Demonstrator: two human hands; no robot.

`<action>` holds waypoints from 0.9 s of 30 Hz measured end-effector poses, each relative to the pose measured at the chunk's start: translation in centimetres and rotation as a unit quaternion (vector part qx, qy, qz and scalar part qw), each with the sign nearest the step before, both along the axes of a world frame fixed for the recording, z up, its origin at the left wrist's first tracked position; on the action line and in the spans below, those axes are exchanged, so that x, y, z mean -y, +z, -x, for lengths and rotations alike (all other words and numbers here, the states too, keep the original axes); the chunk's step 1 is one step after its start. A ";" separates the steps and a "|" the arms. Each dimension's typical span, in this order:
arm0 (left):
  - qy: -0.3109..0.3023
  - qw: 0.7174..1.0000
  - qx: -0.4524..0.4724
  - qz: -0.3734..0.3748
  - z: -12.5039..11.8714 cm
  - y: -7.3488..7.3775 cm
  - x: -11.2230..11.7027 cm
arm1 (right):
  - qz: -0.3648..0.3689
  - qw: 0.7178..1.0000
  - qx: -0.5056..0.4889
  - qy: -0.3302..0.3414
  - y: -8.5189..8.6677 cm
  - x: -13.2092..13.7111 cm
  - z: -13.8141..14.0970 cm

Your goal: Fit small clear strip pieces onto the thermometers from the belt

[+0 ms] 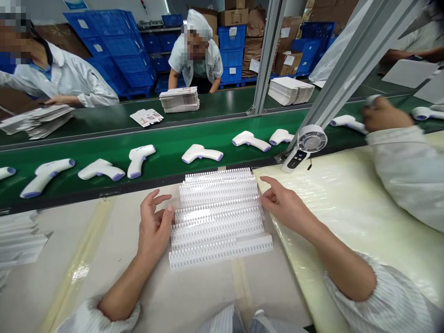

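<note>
Several white plastic strips (218, 226) lie in rows on the table, each with a line of small teeth and slots. The front strip (222, 249) sits a little apart from the others and sticks out to the right. At the rows' left ends is my left hand (154, 226), its fingers spread and curved, thumb close to the strip ends. My right hand (282, 203) is at the opposite ends with the index finger stretched out. Its lower fingers are bent and at the edge of the strips; whether they touch is hard to see. Neither hand visibly grips a strip.
Beyond the strips, a green conveyor (166, 171) carries several white thermometer guns (202, 153). A small handheld fan (305, 145) stands by a metal post (326, 88). A co-worker's hand (386, 113) reaches in at right. White sheets (21, 238) lie at left; two people work opposite.
</note>
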State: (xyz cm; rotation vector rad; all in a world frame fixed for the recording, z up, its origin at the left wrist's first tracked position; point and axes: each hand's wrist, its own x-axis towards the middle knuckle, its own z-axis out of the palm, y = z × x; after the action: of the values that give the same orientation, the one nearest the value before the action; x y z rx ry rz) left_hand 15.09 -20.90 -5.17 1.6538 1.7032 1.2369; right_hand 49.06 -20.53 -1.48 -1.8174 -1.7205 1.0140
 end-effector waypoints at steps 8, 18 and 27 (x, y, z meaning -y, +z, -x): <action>0.010 0.996 -0.064 0.066 -0.3 0.3 -1.1 | -0.041 0.999 -0.018 -0.022 -1.1 -1.0 0.4; -0.002 0.993 -0.065 0.098 -0.3 1.1 0.4 | 0.022 0.999 0.033 0.005 0.8 0.4 0.2; 0.003 1.000 -0.014 0.010 -0.3 0.3 0.0 | 0.003 1.000 -0.003 -0.018 0.6 0.1 0.4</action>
State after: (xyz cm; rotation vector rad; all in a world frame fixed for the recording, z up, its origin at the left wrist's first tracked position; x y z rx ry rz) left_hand 15.36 -20.87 -4.92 1.6632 1.7334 1.2002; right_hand 48.66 -20.67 -0.91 -1.8402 -1.6774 1.0104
